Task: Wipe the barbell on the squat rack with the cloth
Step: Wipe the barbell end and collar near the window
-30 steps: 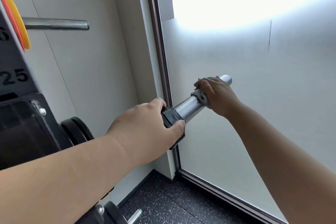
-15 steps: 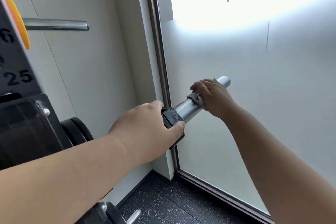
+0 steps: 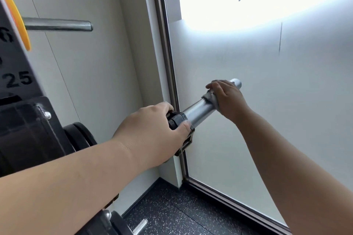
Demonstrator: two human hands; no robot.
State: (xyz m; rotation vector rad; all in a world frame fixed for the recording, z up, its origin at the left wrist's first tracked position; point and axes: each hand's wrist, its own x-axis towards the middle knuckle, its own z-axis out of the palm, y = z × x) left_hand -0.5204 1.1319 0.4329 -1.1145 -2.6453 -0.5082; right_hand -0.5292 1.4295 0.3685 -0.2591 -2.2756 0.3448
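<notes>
Wiping is under way at the outer end of the barbell (image 3: 198, 109), which juts from the rack (image 3: 17, 120) toward a frosted window (image 3: 277, 110). The right hand (image 3: 228, 99) curls its fingers (image 3: 215, 84) over the grey cloth (image 3: 210, 97), pressing it on the bar near the tip. The left hand (image 3: 152, 131) grips the black collar (image 3: 178, 122). Next, I judge, the cloth should slide inward to the collar under firm pressure. A dark speckled floor (image 3: 172, 213) lies below.

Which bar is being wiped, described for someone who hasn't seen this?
Start at the frosted window. The barbell juts toward it, between the left hand on a black collar and the right hand holding a grey cloth. The steel peg upper left is untouched.
</notes>
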